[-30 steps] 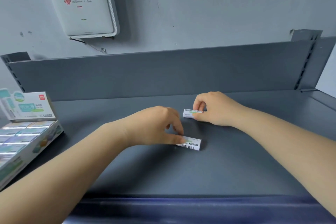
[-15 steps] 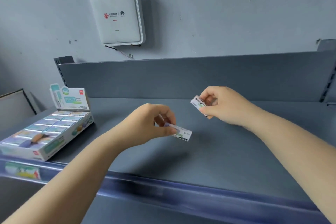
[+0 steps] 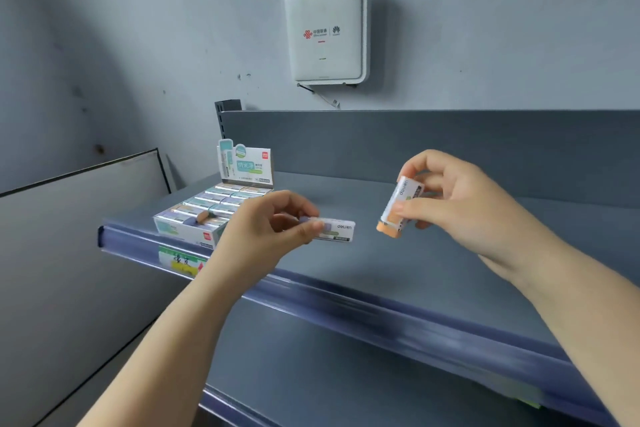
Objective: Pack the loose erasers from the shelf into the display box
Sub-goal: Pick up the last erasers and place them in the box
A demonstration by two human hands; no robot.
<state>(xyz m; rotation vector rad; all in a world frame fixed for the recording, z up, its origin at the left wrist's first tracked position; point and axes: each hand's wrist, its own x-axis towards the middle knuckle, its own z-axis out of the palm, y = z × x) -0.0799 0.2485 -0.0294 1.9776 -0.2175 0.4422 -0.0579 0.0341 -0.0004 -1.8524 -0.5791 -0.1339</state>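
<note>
Grey metal shelf [image 3: 433,274] with a blue front price rail, back panel behind it, second shelf level below. Grey-blue painted wall, scuffed; white wall-mounted WiFi router [image 3: 325,31] above the shelf, cable hanging from its bottom edge. Handwritten price tag [image 3: 181,262] clipped in the rail at the left end.

Display box [image 3: 207,215] sits at the shelf's left end, header card upright at the back, rows of sleeved erasers inside; one orange-tipped eraser lies askew on top near the front.

Left hand [image 3: 266,229] curled, thumb and fingertips pinched on one end of a white-sleeved eraser [image 3: 334,230], held roughly level above the shelf, "deli" print facing camera, free end pointing right. Just right of the display box, not touching it.

Right hand [image 3: 457,204] also pinched shut around a second eraser [image 3: 398,208], thumb on the front, fingers behind; eraser is tilted near upright, orange end down and sticking out of the sleeve.

Both forearms reach in from the bottom of the view, hands near each other, erasers apart, both off the shelf surface.
</note>
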